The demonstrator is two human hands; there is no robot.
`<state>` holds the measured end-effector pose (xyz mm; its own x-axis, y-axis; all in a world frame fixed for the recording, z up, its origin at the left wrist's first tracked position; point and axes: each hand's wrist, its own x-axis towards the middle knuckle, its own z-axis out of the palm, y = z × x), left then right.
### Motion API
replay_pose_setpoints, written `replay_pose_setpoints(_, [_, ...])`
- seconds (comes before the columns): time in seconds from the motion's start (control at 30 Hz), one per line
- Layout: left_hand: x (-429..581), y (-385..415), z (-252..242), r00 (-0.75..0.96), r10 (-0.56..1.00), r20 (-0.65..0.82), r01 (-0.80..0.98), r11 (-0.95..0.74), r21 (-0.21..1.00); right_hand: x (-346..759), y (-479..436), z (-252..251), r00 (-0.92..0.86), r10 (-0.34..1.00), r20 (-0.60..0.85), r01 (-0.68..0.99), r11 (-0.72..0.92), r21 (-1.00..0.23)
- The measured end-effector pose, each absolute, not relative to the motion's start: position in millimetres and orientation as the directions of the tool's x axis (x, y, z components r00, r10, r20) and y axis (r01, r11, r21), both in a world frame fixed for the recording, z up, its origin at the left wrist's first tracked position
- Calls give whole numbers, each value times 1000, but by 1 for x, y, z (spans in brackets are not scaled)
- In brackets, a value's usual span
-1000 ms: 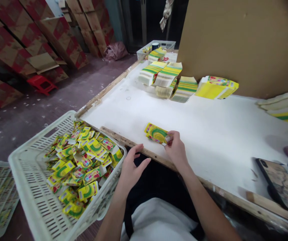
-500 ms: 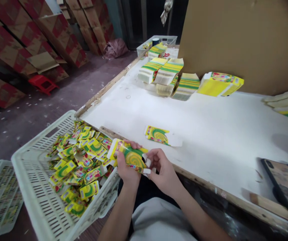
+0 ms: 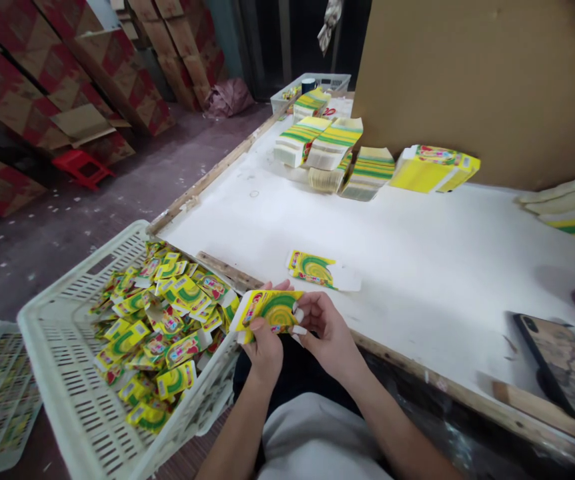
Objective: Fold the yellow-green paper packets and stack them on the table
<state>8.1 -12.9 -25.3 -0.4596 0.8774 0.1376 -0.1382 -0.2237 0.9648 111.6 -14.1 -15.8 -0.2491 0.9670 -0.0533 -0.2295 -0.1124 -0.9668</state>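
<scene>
In front of me is a small yellow and green carton with a swirl print, held level over the table's front edge. My left hand grips it from below, thumb on the near side and fingers behind. At its right end, my right hand has thumb and fingers closed on the white end flaps; the opening itself is mostly hidden. Another carton, flattened, lies on the white table just beyond. To the left, a pale plastic basket holds a heap of similar cartons.
Stacks of flat cartons and a larger yellow box stand at the back against a cardboard sheet. A phone lies at the right. On the floor are a red stool and stacked cardboard boxes.
The carton has tilted in my hands, and its dark end opening no longer shows. My left thumb has slid right along it, while my right fingers stay at the flap end.
</scene>
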Motion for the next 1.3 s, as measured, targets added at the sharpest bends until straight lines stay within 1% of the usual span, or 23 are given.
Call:
replay_pose_setpoints(0.1, [10, -11, -22, -465, 882, 80, -228, -206, 951, 112, -16, -15, -253, 967, -28, -239, -90, -967])
replay_pose_setpoints(0.2, [11, -7, -18, -515, 857, 10, -349, -221, 911, 114, -17, -12, -240, 971, -22, -166, -63, -984])
replay_pose_setpoints(0.3, [11, -4, -15, -485, 872, -68, -443, -178, 879, 116, -17, -10, -251, 968, -6, -94, -30, -995])
replay_pose_setpoints(0.37, [9, -4, -15, -458, 883, -103, -467, -140, 873, 116, -15, -10, -262, 965, -8, -112, -39, -993])
replay_pose_setpoints(0.43, [8, -5, -18, -430, 898, -96, -453, -123, 883, 116, -14, -11, -273, 961, -38, -164, -85, -983])
replay_pose_setpoints(0.5, [6, -7, -23, -402, 915, -35, -393, -138, 909, 115, -13, -14, -281, 957, -79, -189, -135, -973])
replay_pose_setpoints(0.6, [5, -9, -31, -306, 949, 74, -287, -166, 943, 113, -13, -17, -255, 960, -114, -131, -151, -980])
replay_pose_setpoints(0.67, [5, -10, -35, -264, 959, 100, -277, -175, 945, 113, -13, -18, -227, 967, -120, -85, -142, -986])
replay_pose_setpoints(0.73, [6, -9, -36, -278, 958, 72, -331, -166, 929, 113, -12, -18, -225, 966, -125, -115, -154, -981])
replay_pose_setpoints(0.8, [8, -7, -34, -314, 949, 10, -403, -143, 904, 113, -12, -17, -255, 958, -134, -203, -188, -961])
replay_pose_setpoints(0.87, [10, -5, -29, -346, 937, -51, -462, -122, 879, 114, -12, -15, -271, 954, -128, -251, -198, -947])
replay_pose_setpoints(1.0, [14, -4, -18, -395, 914, -96, -516, -134, 846, 114, -13, -10, -253, 966, -62, -194, -113, -974])
replay_pose_setpoints(1.07, [15, -6, -15, -394, 912, -114, -531, -125, 838, 114, -13, -10, -272, 960, -63, -226, -127, -966])
replay_pose_setpoints(1.13, [17, -7, -16, -378, 915, -140, -546, -99, 832, 115, -14, -10, -291, 951, -101, -262, -181, -948])
replay_pose_setpoints(1.2, [17, -9, -20, -382, 911, -154, -540, -85, 838, 115, -14, -12, -280, 950, -138, -248, -211, -945])
replay_pose_setpoints(1.3, [15, -12, -27, -396, 914, -90, -447, -106, 888, 115, -15, -13, -237, 958, -164, -195, -212, -958])
